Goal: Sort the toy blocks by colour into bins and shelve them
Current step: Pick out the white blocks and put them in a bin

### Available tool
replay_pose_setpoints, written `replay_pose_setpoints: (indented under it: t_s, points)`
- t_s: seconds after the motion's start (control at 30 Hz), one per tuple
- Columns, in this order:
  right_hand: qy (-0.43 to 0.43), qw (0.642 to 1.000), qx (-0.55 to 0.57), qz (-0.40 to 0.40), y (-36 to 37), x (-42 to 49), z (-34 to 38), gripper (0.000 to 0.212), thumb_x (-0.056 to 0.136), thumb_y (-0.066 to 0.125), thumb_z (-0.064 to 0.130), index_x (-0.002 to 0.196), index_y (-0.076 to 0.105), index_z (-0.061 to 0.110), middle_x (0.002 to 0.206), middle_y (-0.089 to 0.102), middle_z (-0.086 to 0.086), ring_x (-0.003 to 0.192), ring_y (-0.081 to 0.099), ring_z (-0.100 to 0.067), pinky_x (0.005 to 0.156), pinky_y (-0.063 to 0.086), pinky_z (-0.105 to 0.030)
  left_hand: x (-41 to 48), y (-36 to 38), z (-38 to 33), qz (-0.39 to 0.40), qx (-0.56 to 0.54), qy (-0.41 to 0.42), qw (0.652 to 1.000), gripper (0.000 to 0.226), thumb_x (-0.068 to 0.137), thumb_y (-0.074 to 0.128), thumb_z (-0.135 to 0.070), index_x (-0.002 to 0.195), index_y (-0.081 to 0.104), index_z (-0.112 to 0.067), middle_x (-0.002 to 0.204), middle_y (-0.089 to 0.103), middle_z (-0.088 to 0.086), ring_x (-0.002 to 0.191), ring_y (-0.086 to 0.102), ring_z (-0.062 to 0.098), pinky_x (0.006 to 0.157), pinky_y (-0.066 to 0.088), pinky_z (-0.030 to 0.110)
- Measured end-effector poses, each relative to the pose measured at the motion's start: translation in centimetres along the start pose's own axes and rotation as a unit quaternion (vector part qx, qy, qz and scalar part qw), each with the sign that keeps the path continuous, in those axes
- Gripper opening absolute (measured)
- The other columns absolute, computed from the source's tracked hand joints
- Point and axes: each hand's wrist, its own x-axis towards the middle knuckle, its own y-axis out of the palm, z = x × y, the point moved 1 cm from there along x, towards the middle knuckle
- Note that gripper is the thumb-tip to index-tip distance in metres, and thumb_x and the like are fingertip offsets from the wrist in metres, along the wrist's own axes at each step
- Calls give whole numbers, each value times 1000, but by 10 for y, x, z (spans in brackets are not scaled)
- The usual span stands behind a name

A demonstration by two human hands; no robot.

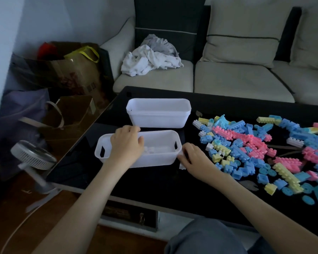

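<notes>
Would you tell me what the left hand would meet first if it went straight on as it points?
Most likely the stack of white bins: the left hand points across the far rim of the near bin toward it, though the hand's height is unclear.

The table (154,180) is glossy black; the near bin (154,159), the far bin (158,120) and the small block (182,166) beside the near bin are plain white. The toy blocks (255,149) mix sky blue, pink, pale yellow and a little white. The sofa (228,77) is beige with dark piping, the cloths (151,61) on it white and grey, the paper bag (75,70) brown with yellow handles.
</notes>
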Motion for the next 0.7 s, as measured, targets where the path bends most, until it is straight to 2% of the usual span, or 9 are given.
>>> replay_pose_setpoints:
  t_s: [0.07, 0.13, 0.2, 0.27, 0.33, 0.4, 0.53, 0.63, 0.7]
  points:
    - [-11, 999, -18, -31, 5, -4, 4, 13, 99, 41, 27, 93, 41, 15, 87, 49, 1, 80, 53, -20, 66, 38, -28, -2, -1, 7, 33, 7, -7, 999, 40, 98, 43, -29, 137, 41, -19, 133, 49, 7, 126, 39, 28, 96, 38, 38]
    - [18, 998, -34, -57, 5, -4, 8, 14, 100, 39, 22, 100, 41, 9, 90, 52, -4, 80, 59, -26, 61, 37, -28, -4, -1, 6, 46, 12, -2, 999, 41, 98, 41, -32, 137, 39, -18, 132, 48, 7, 126, 38, 28, 94, 39, 38]
    - [59, 995, -35, -68, 4, -2, 9, 18, 100, 36, 21, 109, 39, 6, 99, 54, -11, 85, 60, -31, 66, 44, -35, -6, -2, 1, 50, 51, 0, 997, 41, 98, 39, -37, 134, 39, -17, 128, 48, 8, 122, 39, 29, 89, 40, 37]
    - [85, 992, -6, -88, -1, -2, 10, 21, 100, 35, 22, 115, 37, 8, 102, 54, -14, 90, 57, -32, 73, 44, -38, -9, -2, -4, 55, 74, -5, 996, 41, 97, 38, -41, 130, 41, -16, 125, 48, 9, 120, 39, 30, 88, 41, 38]
    - [88, 988, 32, -120, -8, -5, 10, 19, 99, 38, 24, 112, 39, 10, 96, 55, -12, 85, 55, -28, 71, 42, -35, -10, -1, -7, 49, 73, -9, 996, 41, 96, 39, -42, 127, 42, -15, 125, 48, 10, 119, 39, 31, 88, 40, 39]
    - [56, 991, 26, -122, -12, -10, 12, 15, 98, 42, 25, 104, 40, 10, 91, 56, -8, 80, 56, -25, 68, 43, -35, -10, 0, -9, 37, 64, -14, 997, 41, 96, 39, -42, 127, 43, -14, 124, 49, 10, 119, 39, 31, 88, 40, 38]
    - [-16, 993, -112, -25, -2, -18, 8, 9, 97, 43, 22, 94, 36, 17, 99, 52, -3, 93, 49, -23, 78, 39, -34, -11, 3, -13, 29, 52, -17, 998, 40, 95, 39, -39, 125, 44, -12, 123, 49, 10, 118, 38, 30, 86, 40, 37]
    - [9, 995, -95, -14, 0, -11, -3, 17, 92, 42, 3, 88, 33, 17, 95, 46, -1, 95, 48, -24, 73, 37, -29, -10, 6, -16, 25, 41, -10, 999, 39, 96, 38, -39, 123, 45, -11, 123, 49, 10, 118, 37, 30, 86, 39, 36]
    - [60, 996, -31, -58, -8, -6, -5, 16, 89, 41, -4, 89, 38, 13, 94, 46, -3, 90, 49, -24, 70, 40, -31, -9, 7, -19, 30, 37, -2, 999, 39, 96, 38, -39, 123, 45, -11, 123, 49, 10, 118, 37, 30, 87, 39, 36]
